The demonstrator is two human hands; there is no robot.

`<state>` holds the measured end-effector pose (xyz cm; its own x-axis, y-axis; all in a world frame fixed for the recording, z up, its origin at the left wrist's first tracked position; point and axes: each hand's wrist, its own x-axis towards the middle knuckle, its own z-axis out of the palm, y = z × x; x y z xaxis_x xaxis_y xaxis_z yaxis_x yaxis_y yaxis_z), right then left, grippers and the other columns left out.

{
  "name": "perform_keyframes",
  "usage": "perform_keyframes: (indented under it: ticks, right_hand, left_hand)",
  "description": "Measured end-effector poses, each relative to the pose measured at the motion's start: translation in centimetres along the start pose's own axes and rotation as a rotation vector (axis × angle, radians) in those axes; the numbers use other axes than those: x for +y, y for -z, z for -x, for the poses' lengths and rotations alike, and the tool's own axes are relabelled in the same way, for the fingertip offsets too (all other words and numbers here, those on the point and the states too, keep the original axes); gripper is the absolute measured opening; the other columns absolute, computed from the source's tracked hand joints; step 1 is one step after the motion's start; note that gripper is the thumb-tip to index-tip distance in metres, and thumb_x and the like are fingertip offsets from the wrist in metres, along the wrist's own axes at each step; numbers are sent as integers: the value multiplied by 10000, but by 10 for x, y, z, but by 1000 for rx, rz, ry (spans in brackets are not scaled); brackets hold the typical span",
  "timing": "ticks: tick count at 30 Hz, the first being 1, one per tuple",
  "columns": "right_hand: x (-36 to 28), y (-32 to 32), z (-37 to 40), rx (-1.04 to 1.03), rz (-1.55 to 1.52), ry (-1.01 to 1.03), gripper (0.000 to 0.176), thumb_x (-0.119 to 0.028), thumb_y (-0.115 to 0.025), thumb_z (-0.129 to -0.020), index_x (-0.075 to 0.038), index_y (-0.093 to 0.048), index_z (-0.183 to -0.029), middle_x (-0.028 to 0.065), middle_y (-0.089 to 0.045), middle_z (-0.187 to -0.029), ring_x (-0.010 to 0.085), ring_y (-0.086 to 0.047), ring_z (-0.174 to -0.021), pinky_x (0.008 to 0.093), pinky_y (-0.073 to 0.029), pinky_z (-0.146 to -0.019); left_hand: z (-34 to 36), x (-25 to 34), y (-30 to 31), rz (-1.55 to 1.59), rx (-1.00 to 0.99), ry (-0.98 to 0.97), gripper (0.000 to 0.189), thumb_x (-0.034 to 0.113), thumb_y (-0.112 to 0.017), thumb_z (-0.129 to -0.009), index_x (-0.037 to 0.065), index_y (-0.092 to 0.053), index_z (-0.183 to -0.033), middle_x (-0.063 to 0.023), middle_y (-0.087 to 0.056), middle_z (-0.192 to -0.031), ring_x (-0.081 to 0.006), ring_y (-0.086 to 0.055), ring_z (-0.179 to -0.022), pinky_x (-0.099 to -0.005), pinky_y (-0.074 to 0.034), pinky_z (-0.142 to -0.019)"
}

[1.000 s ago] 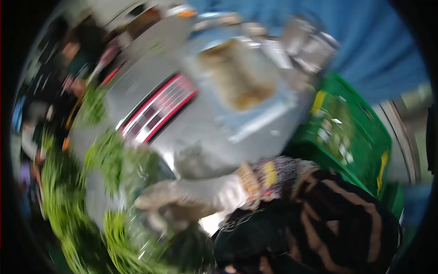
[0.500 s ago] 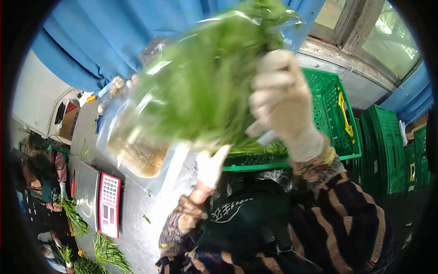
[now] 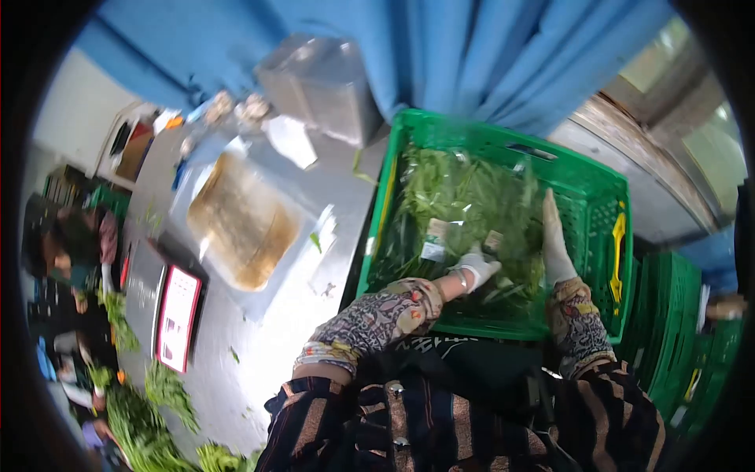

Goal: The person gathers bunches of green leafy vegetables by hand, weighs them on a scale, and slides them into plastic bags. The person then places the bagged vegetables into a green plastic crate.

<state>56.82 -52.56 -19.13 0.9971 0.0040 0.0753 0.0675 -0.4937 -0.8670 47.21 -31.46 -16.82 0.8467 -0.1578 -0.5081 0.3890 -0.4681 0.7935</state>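
Note:
A green plastic crate (image 3: 511, 140) in front of me holds clear bags of leafy greens (image 3: 452, 185) with small labels on them. My left hand (image 3: 478, 267), in a white glove, rests on the bagged greens near the crate's front, its fingers apart and partly lost among the leaves. At the right side of the bags, my right hand (image 3: 555, 240), also gloved, is held flat and upright with its fingers stretched out. It lies between the greens and the crate's right wall.
Left of the crate, a metal table (image 3: 259, 346) carries a plastic-wrapped brown slab (image 3: 244, 220), a scale with a red-framed panel (image 3: 178, 315) and loose greens (image 3: 169, 397). A grey box (image 3: 318, 82) stands at the back. Stacked green crates (image 3: 664, 322) are at right; other people work at far left.
The bag of greens held up in front of me has come down into the crate. Both hands have lowered, and the right hand has gone from gripping to flat. My view has shifted.

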Motion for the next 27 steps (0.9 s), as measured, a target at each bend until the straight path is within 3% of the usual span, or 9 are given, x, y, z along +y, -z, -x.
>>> perform_keyframes:
  ticks: [2,3,4,6,9,14,19,22,27]
  right_hand:
    - [37,-25,-4,-116,855,440,452,-294,-428,-941,-59,-427,-1327,208,-326,-1409,381,-292,-1293,418,-216,-1085]
    - [-7,-48,6,0,496,224,403,-259,-451,-921,-37,-485,-1255,200,-366,-1384,391,-329,-1264,442,-251,-1067]
    - [46,-61,-14,-99,1107,454,371,-244,-475,-901,-16,-523,-1190,204,-383,-1370,381,-347,-1257,457,-275,-1046]
    - [22,-79,-33,-83,829,354,385,-217,-459,-903,11,-492,-1211,225,-514,-1215,383,-499,-1070,442,-389,-940]
    - [69,-81,-84,-305,825,185,565,-411,-389,-942,-16,-379,-1347,246,-399,-1347,386,-382,-1237,431,-316,-1029]
    - [65,-50,-145,-393,710,268,489,-155,-514,-829,97,-454,-1243,293,-463,-1268,385,-438,-1197,374,-333,-1027]
    - [-120,-137,-54,-225,403,670,359,-58,-471,-878,40,-499,-1223,193,-521,-1245,299,-479,-1172,352,-339,-1023]
    - [-245,-224,76,-476,17,638,325,-59,-467,-899,29,-516,-1208,132,-544,-1230,223,-488,-1162,321,-342,-1010]
    - [-355,-337,266,-1167,-66,761,280,-51,-471,-894,37,-556,-1146,110,-599,-1132,202,-539,-1072,296,-386,-951]
  left_hand:
    - [21,6,3,66,93,-316,634,376,-631,-755,-5,-442,-1227,-226,-608,-1051,-362,-594,-976,-392,-477,-833]
    - [35,24,18,-79,-32,-168,557,345,-619,-771,8,-490,-1195,-207,-612,-1061,-352,-605,-951,-387,-485,-820]
    - [41,20,21,5,-54,-282,478,321,-605,-785,20,-541,-1150,-196,-621,-1043,-334,-608,-949,-377,-486,-818]
    - [80,25,47,205,5,-365,399,287,-598,-800,38,-576,-1110,-167,-647,-970,-286,-624,-921,-362,-490,-797]
    - [111,-10,77,292,232,-540,349,248,-620,-828,36,-585,-1103,-140,-656,-954,-236,-629,-903,-321,-489,-798]
    - [228,-98,133,753,690,-384,340,215,-595,-893,21,-560,-1171,-51,-656,-999,-95,-582,-934,-257,-454,-873]
    - [375,-229,130,1008,1171,-152,331,181,-483,-951,8,-494,-1232,-55,-625,-1050,-134,-584,-970,-266,-482,-832]
    - [488,-251,126,824,1457,143,329,141,-498,-922,-18,-520,-1209,-101,-648,-1015,-161,-610,-954,-267,-470,-852]
    - [596,-342,82,641,2022,164,335,89,-577,-879,16,-535,-1204,-92,-630,-1063,-150,-598,-950,-272,-487,-831]
